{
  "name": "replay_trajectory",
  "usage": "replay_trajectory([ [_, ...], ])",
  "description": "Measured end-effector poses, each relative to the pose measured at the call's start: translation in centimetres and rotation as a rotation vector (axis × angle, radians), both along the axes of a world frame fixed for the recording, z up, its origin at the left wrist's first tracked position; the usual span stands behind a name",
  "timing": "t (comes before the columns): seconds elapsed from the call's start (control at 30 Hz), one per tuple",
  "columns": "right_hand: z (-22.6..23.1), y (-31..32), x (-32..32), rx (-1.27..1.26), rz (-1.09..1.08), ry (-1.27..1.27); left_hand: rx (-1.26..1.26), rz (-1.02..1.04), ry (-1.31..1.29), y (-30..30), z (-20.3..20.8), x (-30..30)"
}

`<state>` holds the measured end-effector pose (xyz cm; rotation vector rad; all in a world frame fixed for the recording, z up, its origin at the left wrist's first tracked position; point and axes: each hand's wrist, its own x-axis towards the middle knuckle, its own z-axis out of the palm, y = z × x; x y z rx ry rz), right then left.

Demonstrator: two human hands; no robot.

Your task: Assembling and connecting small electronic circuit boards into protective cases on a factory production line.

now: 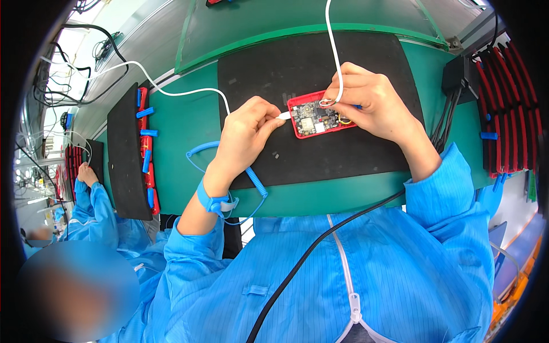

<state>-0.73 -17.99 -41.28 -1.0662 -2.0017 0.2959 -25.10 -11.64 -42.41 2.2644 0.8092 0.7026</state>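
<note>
A green circuit board (309,121) sits in a shallow red case (295,130) above the black mat. At its left end, my left hand (246,132) pinches a white cable plug (284,115) between thumb and fingertips; the plug meets the case edge, but how deep it sits is hidden. My right hand (374,103) is closed at the right end of the case. A second white cable (334,48) comes down from above into its fingers, its end curling over the board. A yellow wire (344,120) shows beside the right fingers. A blue wrist strap (211,201) circles my left wrist.
The black mat (251,74) covers part of the green table (197,126). Left stands a dark panel (128,154) with red pieces and blue tabs along its edge. At right are a black box (459,77) with cables and a red-black rack (509,114). A co-worker's hand (87,174) shows far left.
</note>
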Motion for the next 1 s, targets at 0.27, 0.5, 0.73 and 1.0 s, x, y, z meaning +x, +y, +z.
replay_trajectory([
  [0.27,1.3,0.1,0.1,-0.033,0.013,0.0,0.027,-0.09,0.05,0.8,1.3,-0.3],
  [0.5,0.2,-0.7,-0.3,0.036,0.1,-0.019,0.353,0.006,-0.285,-1.2,16.2,-2.4],
  [0.73,1.5,-0.5,-0.5,-0.056,0.061,-0.045,0.952,-0.31,-0.385,-5.1,29.2,-5.1],
  [1.0,0.9,0.1,-0.3,-0.012,0.1,-0.078,1.153,-0.344,-0.664,-3.9,32.7,-1.5],
])
